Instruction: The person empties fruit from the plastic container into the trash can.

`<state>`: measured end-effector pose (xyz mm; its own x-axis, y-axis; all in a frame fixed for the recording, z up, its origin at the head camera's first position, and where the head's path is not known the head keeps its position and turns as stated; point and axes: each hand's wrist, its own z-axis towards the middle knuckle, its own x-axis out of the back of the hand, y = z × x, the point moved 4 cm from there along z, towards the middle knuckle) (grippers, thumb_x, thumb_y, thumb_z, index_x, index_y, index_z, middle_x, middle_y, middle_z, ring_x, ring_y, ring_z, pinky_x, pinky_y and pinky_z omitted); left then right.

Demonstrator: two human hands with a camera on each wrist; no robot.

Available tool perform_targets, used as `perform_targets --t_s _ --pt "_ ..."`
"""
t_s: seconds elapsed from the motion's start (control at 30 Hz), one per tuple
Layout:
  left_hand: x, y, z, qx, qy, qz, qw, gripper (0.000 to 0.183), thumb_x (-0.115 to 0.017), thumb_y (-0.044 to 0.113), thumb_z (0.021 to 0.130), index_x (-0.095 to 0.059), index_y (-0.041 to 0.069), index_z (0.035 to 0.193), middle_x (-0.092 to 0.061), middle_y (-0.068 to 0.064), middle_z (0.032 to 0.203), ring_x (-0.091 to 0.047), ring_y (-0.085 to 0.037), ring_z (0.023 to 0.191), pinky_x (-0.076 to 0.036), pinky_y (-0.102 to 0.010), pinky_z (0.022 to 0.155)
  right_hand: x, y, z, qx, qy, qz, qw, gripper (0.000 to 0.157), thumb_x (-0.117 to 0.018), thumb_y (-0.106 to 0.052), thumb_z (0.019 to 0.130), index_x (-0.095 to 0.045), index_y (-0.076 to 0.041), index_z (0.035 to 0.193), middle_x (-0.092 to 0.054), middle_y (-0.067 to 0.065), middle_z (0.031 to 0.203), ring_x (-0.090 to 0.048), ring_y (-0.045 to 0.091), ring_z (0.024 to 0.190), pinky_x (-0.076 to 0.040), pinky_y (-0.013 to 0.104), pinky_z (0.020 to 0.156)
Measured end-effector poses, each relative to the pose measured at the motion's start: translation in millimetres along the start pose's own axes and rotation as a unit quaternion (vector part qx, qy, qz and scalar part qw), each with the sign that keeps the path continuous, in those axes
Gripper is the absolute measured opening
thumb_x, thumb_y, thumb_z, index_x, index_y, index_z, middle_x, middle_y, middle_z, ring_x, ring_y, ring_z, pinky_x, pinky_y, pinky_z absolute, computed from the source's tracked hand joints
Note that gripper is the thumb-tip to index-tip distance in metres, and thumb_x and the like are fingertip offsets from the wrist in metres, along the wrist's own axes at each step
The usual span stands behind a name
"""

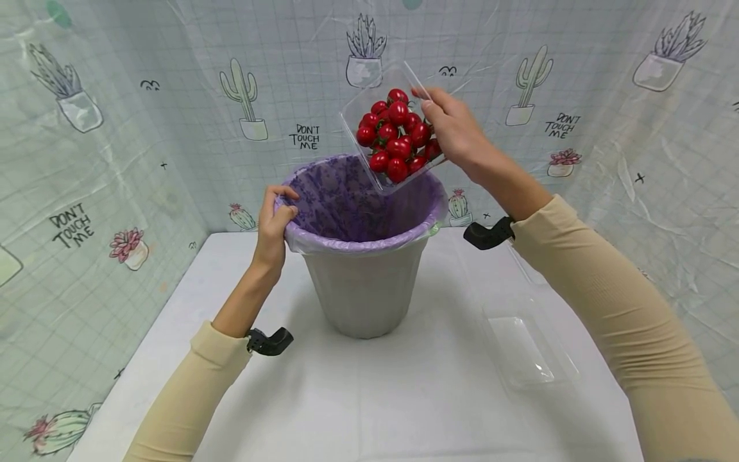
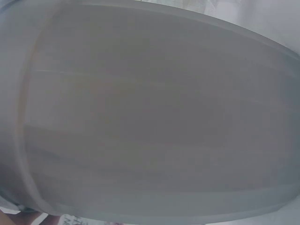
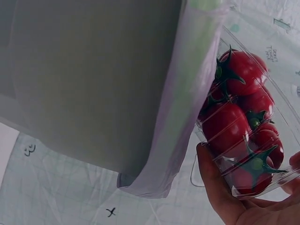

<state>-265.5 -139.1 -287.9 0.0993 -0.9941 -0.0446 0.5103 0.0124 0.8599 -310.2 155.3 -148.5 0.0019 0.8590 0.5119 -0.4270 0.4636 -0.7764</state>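
My right hand (image 1: 453, 125) grips a clear plastic box (image 1: 398, 74) by its right side, above the bin's opening. Red cherry tomatoes (image 1: 398, 147) with green stems lie in the tilted box. My left hand (image 1: 271, 224) holds the left rim of the grey bin (image 1: 364, 289), fingers over the edge. A purple patterned bag (image 1: 340, 199) lines the bin and folds over its rim. The bin's wall (image 2: 154, 112) fills the left wrist view. In the right wrist view, fingers and thumb of the right hand (image 3: 258, 211) clasp the box beside the bin's rim.
On the white table (image 1: 392, 404), a clear plastic tray (image 1: 525, 350) lies to the right of the bin. Another clear plastic edge shows partly behind the right sleeve (image 1: 612, 308). A printed sheet (image 1: 190, 122) with cactus drawings hangs around the back and sides.
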Motion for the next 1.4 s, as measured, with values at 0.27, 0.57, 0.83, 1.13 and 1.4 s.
perform_targets --t_s 0.27,0.57,0.83,1.13,1.4 --pt "0.0 1.4 -0.9 0.003 -0.002 0.000 1.0000 0.024 -0.045 0.017 0.085 -0.053 0.022 0.107 -0.046 0.004 0.111 -0.042 -0.016 0.096 -0.031 -0.030 0.084 0.3 -0.6 -0.2 0.008 0.007 -0.010 1.000 0.049 -0.031 -0.032 0.112 -0.042 -0.021 0.158 -0.046 0.009 0.148 -0.041 0.019 0.121 -0.034 0.039 0.107" --pt "-0.5 2.2 -1.3 0.003 -0.002 0.006 1.0000 0.024 -0.045 0.017 0.085 -0.053 0.022 0.107 -0.045 0.003 0.112 -0.041 -0.015 0.096 -0.031 -0.030 0.084 0.4 -1.5 -0.2 0.035 0.026 -0.035 0.998 0.048 -0.032 -0.030 0.111 -0.046 -0.019 0.155 -0.044 0.005 0.106 -0.039 0.020 0.105 -0.030 0.033 0.092" --pt "-0.7 4.9 -0.1 -0.006 -0.002 0.004 1.0000 0.022 -0.045 0.016 0.084 -0.052 0.021 0.105 -0.044 -0.001 0.107 -0.040 -0.015 0.093 -0.030 -0.029 0.081 1.5 -2.6 -0.2 0.041 0.031 -0.033 0.998 0.048 -0.032 -0.030 0.110 -0.047 -0.019 0.154 -0.049 0.008 0.117 -0.041 0.019 0.107 -0.032 0.032 0.092" --pt "-0.9 5.5 -0.4 -0.008 0.002 0.000 1.0000 0.022 -0.046 0.015 0.084 -0.052 0.021 0.104 -0.045 0.001 0.106 -0.041 -0.015 0.094 -0.031 -0.028 0.082 1.1 -2.1 -0.1 0.048 0.030 -0.038 0.998 0.047 -0.033 -0.030 0.111 -0.048 -0.018 0.154 -0.037 0.002 0.098 -0.039 0.019 0.106 -0.029 0.031 0.089" --pt "-2.0 5.1 -1.7 -0.012 0.002 -0.001 0.9999 0.021 -0.045 0.015 0.084 -0.052 0.021 0.104 -0.045 0.001 0.107 -0.041 -0.014 0.095 -0.031 -0.028 0.083 0.5 -0.4 0.5 0.048 0.034 -0.042 0.997 0.048 -0.032 -0.031 0.110 -0.048 -0.018 0.154 -0.045 0.005 0.104 -0.043 0.021 0.108 -0.032 0.031 0.090"
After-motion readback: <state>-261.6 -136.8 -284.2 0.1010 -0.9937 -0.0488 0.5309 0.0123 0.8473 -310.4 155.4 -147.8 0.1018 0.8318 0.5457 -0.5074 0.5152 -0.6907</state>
